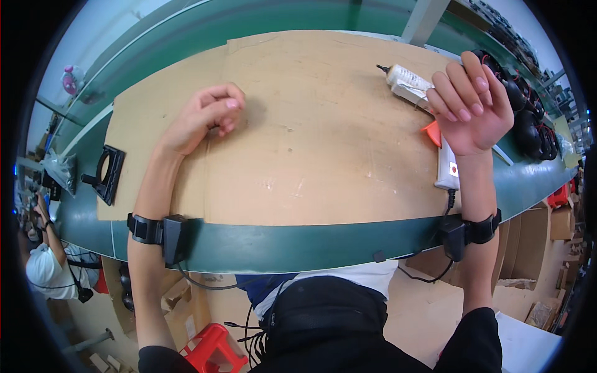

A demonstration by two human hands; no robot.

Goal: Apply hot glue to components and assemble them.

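Note:
Over the left part of the cardboard sheet, my left hand hovers with its fingers curled in and the thumb lying against the index finger. Its palm side is hidden, so whatever it holds, if anything, cannot be seen. At the right, my right hand is raised, palm in view, fingers half bent and apart from the palm, with nothing in it. Behind that hand lies a white hot glue gun with an orange trigger, a dark nozzle and a cord at the handle. The hand and wrist cover part of it.
A black plastic frame stands near the left of the green table. Beyond my right hand are several round black parts with red wires. A red stool is below. Another person is at far left.

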